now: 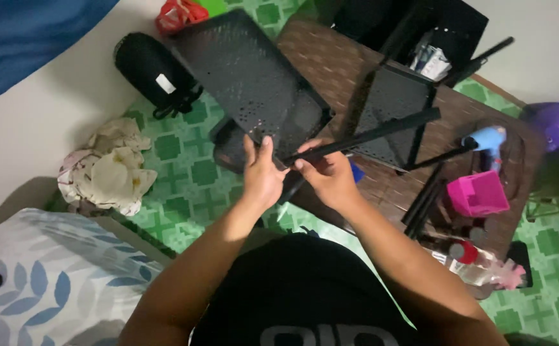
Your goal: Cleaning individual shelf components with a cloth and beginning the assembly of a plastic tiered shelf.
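Left hand (263, 173) grips the corner of a black perforated tray (250, 80) held tilted above the floor; right hand (331, 176) pinches a black rod (369, 136) against it. Nearby, a pink box (478, 193) sits among loose rods, contents unclear.

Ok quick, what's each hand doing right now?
Left hand: fingers up against the corner of the black perforated tray, gripping it.
Right hand: closed on the end of the black pole.

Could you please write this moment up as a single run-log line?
left hand: on shelf tray corner | right hand: grips black rod end | rod at tray corner | nearby: pink box
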